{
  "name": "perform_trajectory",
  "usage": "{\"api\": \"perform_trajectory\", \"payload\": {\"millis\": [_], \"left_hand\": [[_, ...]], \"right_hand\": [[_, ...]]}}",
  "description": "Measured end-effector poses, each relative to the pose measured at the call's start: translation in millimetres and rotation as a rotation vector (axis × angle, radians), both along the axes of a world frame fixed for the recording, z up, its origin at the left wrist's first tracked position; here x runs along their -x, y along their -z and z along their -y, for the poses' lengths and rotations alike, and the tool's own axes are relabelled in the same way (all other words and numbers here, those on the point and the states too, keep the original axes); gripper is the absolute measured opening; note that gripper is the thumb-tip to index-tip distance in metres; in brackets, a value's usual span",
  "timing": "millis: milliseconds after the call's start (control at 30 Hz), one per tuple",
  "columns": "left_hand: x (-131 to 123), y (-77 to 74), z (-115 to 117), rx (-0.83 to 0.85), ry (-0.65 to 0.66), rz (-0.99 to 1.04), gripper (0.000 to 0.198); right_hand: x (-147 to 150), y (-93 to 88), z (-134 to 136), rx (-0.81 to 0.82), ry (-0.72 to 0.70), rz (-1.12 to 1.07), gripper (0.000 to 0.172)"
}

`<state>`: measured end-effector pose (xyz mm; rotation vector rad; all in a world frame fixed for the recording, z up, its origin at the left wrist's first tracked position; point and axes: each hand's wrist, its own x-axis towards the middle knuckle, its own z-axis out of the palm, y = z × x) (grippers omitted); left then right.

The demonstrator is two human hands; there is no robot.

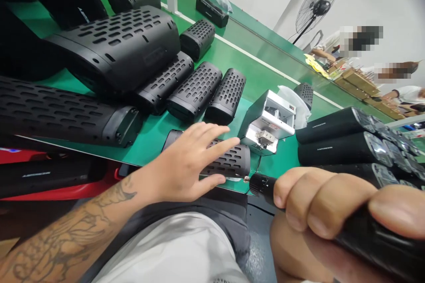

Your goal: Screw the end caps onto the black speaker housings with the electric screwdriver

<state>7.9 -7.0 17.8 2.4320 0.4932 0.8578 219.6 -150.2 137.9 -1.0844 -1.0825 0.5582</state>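
Observation:
Under my left hand (192,159) lies a black slotted casing (234,159) on the green bench, close to its front edge. The palm rests across the casing with fingers spread. At the lower right, my right hand (328,203) is wrapped round a black electric screwdriver (264,185). Its tip meets or nearly meets the casing's right end, where a small screw or bit shows; exact contact I cannot tell. Just beyond the casing stands a silver screw feeder (270,119) with a small metal outlet on its front.
Several similar black casings (195,90) stand at the back left, one large casing (122,48) among them. Stacked black cylinders (335,146) lie at the right. A red bin (99,185) is below the bench's left edge. Across the line are a fan (321,7) and other people.

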Motion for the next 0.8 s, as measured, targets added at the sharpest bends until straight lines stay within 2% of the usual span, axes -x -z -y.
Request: {"api": "perform_trajectory", "payload": {"millis": [67,200,333,433,800], "left_hand": [[5.5,1.3,-7.9,-0.089,-0.057,-0.22,0.081],[5.7,3.6,-12.4,-0.117,-0.055,-0.431,0.084],[2.2,2.3,-10.1,-0.125,-0.066,-0.449,0.083],[2.4,2.1,-9.1,-0.124,-0.074,-0.429,0.082],[0.8,-0.2,-4.1,-0.129,-0.054,-0.481,0.088]], "right_hand": [[4.2,7.5,-5.0,-0.016,0.07,0.022,0.016],[-11.2,25.2,-14.3,-0.063,-0.092,0.107,0.027],[-22.3,35.4,-20.2,-0.06,-0.089,0.021,0.046],[-24.4,40.0,-24.8,-0.047,-0.145,-0.018,0.054],[-44.7,56.4,-41.9,0.012,-0.356,-0.083,0.042]]}}
